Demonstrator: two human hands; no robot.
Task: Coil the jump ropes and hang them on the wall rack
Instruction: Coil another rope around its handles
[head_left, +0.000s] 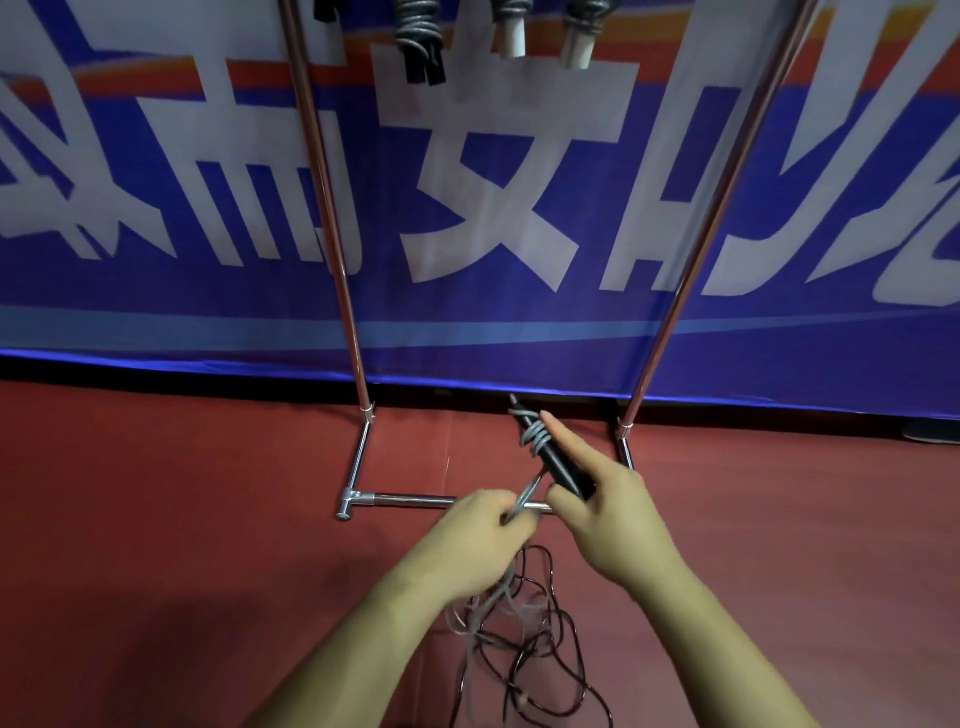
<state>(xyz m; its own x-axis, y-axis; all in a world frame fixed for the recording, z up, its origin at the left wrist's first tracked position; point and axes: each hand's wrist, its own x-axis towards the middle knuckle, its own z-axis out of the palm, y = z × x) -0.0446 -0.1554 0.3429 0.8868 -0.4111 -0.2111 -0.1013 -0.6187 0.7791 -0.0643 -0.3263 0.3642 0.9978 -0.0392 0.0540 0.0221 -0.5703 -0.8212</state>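
Your right hand (602, 514) grips the black jump-rope handle (558, 465), centre frame, index finger straight; left hand (488, 525) pinches the grey rope (535, 434) wound on it. Banner (156, 322) behind: white Chinese characters, centre one looks like "安".

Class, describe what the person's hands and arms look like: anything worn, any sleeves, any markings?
The left hand and right hand are bare: no gloves, rings or markings show. The left forearm and right forearm are bare too, with no sleeves, watch or bands in view.
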